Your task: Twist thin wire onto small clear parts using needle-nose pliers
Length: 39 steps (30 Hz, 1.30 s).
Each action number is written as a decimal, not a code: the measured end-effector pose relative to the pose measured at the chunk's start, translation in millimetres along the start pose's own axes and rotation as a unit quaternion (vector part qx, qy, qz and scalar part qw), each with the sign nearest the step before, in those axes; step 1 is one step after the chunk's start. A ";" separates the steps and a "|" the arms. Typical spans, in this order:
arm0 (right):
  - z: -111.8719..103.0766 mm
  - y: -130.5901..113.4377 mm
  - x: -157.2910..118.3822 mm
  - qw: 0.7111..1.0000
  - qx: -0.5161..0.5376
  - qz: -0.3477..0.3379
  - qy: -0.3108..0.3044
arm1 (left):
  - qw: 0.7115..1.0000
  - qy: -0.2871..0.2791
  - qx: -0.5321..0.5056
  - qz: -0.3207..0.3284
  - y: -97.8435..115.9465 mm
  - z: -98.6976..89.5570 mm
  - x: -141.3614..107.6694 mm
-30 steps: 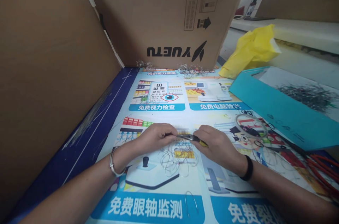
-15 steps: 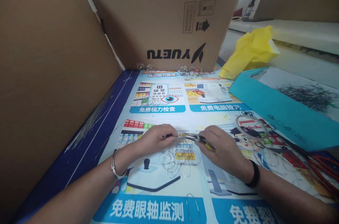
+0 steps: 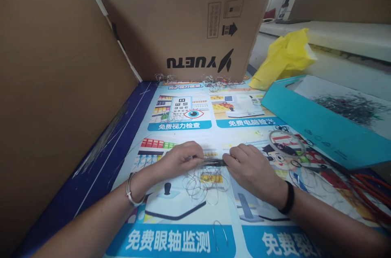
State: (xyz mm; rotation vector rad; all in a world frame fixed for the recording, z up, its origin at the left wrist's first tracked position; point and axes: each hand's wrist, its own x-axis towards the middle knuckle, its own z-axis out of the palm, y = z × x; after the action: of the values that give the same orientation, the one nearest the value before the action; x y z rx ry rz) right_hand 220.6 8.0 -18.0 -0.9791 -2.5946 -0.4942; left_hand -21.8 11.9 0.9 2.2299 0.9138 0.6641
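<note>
My left hand (image 3: 185,159), with a silver bangle at the wrist, is closed in a pinch on thin wire near the middle of the printed sheet (image 3: 180,142). Facing it, my right hand (image 3: 252,168), with a black wristband, is closed around pliers (image 3: 215,162), whose dark jaws point left toward my left fingertips. The pliers' handles are hidden in my right palm. Loops of thin wire (image 3: 195,189) lie on the sheet just below the jaws. A single bent wire (image 3: 220,235) rests nearer the front edge.
Tall cardboard panels (image 3: 183,18) stand at the left and back. At right are a teal box (image 3: 311,127) holding a heap of short wires (image 3: 348,107), a yellow bag (image 3: 282,58), a clear ring-shaped coil (image 3: 287,143) and orange-red handles (image 3: 371,193). Wire tangles (image 3: 214,83) lie along the back panel.
My right hand has turned with the pliers, so their yellow handle part no longer shows and the jaws look narrower. The whole view has shifted slightly; my left hand keeps its pinch.
</note>
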 end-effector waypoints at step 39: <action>0.0 -4.1 6.1 0.996 0.061 0.005 -0.067 | 0.994 -0.035 0.036 0.101 7.0 -0.3 4.0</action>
State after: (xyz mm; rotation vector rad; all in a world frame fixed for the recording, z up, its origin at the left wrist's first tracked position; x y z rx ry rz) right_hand 213.5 8.6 -16.4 -1.0169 -2.6995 -0.2726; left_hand -16.5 11.0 6.9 2.4161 0.6929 0.6474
